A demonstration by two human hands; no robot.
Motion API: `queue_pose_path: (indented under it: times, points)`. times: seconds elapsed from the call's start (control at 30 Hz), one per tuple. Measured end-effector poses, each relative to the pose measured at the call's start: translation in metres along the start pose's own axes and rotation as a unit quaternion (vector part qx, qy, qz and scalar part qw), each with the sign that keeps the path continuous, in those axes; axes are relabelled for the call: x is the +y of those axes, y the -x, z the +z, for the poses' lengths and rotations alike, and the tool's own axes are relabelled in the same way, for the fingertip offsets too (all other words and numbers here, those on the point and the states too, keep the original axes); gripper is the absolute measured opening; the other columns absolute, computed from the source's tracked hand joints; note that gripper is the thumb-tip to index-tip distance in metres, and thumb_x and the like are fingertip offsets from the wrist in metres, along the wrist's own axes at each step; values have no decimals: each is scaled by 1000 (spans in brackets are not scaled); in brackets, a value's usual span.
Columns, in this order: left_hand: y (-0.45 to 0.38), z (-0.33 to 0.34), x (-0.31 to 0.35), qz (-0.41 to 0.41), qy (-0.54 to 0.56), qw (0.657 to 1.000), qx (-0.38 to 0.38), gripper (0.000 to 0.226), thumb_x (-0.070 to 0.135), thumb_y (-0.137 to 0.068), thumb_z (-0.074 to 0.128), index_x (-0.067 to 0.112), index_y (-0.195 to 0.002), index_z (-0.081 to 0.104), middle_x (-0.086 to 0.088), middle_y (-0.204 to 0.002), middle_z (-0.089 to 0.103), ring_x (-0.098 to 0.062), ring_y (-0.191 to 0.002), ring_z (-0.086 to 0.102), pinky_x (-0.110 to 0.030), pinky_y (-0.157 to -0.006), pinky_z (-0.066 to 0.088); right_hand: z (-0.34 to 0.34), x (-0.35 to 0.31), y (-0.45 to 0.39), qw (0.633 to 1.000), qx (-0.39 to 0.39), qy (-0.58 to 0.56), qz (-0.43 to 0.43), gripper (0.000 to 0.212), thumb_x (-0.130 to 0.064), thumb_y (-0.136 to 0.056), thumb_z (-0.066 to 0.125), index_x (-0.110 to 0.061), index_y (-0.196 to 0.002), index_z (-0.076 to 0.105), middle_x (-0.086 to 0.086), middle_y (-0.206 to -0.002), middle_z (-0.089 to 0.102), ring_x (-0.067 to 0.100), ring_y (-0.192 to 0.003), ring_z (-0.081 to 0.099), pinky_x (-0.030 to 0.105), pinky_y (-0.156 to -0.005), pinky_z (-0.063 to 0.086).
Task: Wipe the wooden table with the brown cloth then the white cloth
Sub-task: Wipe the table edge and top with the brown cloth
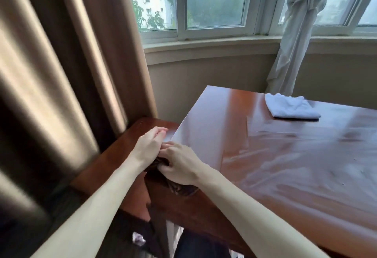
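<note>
At the table's (285, 155) left edge, your right hand (179, 166) grips the brown cloth (161, 162); your left hand (150, 145) hovers relaxed; the white cloth (291, 105) lies well apart.

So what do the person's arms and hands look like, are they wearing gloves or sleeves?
No gloves and no sleeves in view. Both forearms are bare up to the frame edge, and the left hand and right hand are bare too. No watch, ring or bracelet shows on either wrist or on the visible fingers.
</note>
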State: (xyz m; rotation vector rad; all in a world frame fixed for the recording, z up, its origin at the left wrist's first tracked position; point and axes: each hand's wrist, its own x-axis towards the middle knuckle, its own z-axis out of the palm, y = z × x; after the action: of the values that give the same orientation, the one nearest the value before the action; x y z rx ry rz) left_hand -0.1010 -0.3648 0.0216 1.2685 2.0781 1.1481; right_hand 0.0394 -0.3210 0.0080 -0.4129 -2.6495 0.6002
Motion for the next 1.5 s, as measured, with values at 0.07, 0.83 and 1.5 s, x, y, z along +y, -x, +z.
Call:
queue_pose_path:
  times: [0.07,0.83,1.5]
  points:
    - [24,-5,-4,21,-3,1000,-8,29,30,-104,44,29,-121,67,8,-117,67,-7,-113,58,-13,-88,39,-8,-8,18,998,-47,-25,-26,42,-8,-78,56,-17,-115,74,-5,-123,70,14,-119,56,8,-90,37]
    - [55,9,-32,78,-66,993,56,37,23,-105,42,15,-137,57,0,-140,56,-17,-130,51,-28,-108,36,-39,1,79,999,-10,-40,34,59,-4,-77,55,-34,-125,72,-18,-140,61,-3,-135,49,20,-116,34]
    - [-9,26,-2,81,-148,985,-37,45,22,-101,47,13,-146,46,-7,-149,46,-20,-136,44,-23,-109,28,-53,66,38,988,57,30,138,59,-17,-73,51,-43,-123,68,-24,-138,60,6,-130,53,26,-106,43]
